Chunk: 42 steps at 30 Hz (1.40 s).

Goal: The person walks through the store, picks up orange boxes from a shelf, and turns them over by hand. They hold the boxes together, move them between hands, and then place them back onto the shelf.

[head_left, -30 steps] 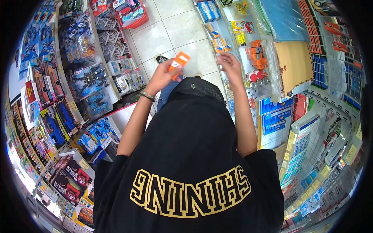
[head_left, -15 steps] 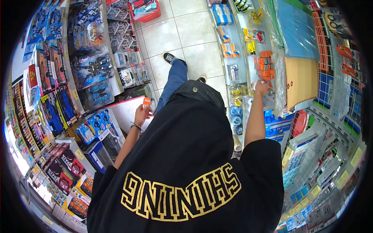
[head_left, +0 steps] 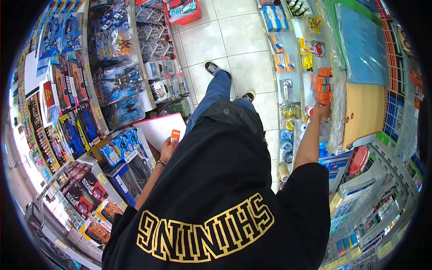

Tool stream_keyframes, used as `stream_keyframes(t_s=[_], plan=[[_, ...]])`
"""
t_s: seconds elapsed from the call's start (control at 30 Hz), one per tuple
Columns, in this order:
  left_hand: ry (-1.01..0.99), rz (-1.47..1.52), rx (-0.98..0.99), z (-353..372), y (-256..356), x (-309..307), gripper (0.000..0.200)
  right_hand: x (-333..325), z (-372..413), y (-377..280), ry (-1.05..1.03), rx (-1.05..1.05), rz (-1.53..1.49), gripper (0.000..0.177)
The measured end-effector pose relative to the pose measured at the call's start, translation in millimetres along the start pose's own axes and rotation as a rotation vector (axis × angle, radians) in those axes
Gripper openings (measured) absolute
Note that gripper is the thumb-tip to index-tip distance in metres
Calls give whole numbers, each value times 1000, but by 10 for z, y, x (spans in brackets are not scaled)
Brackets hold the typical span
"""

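Note:
My left hand [head_left: 168,148] is closed around a small orange box [head_left: 175,135], which sticks up beyond the fingers, in front of a white board with a red edge [head_left: 157,128]. On the right, my right hand [head_left: 321,110] touches the near end of several stacked orange boxes [head_left: 320,85] on the shelf. Its fingers are partly hidden against the boxes, so whether it grips one cannot be made out. A roll of tape [head_left: 309,110] lies just left of that hand.
Toy packages [head_left: 119,85] fill the left shelves. A red basket [head_left: 183,18] stands on the tiled floor [head_left: 245,36] ahead. Blue plastic-wrapped folders [head_left: 362,45] and brown envelopes [head_left: 365,110] lie right of the orange boxes. Wire racks line the far right.
The view has shifted, so the shelves appear farther right. My right hand has come up against the near end of the orange stack. My left hand still holds its orange box.

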<state>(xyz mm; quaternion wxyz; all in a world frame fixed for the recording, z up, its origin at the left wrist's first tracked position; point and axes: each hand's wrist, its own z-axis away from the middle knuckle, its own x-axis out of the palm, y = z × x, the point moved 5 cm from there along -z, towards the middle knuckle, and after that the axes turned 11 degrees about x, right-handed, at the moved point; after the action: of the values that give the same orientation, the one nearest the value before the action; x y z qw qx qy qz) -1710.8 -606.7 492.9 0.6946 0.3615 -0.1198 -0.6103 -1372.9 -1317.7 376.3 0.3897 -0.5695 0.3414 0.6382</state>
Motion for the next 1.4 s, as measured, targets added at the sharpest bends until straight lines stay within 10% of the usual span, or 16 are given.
stream_keyframes(t_s=[0.47,0.77,0.97,1.4], plan=[[4,-39,37,-322,873,191,29,524,-419,371,-151,11,-119,79],[31,79,38,-663,950,366,32,-597,613,160,86,-91,-121,62],[-11,101,183,-748,1215,569,32,-1066,1284,112,202,-419,-649,46],[-327,271,444,-378,2607,1424,33,-1994,2546,-500,-1159,18,-1753,37]])
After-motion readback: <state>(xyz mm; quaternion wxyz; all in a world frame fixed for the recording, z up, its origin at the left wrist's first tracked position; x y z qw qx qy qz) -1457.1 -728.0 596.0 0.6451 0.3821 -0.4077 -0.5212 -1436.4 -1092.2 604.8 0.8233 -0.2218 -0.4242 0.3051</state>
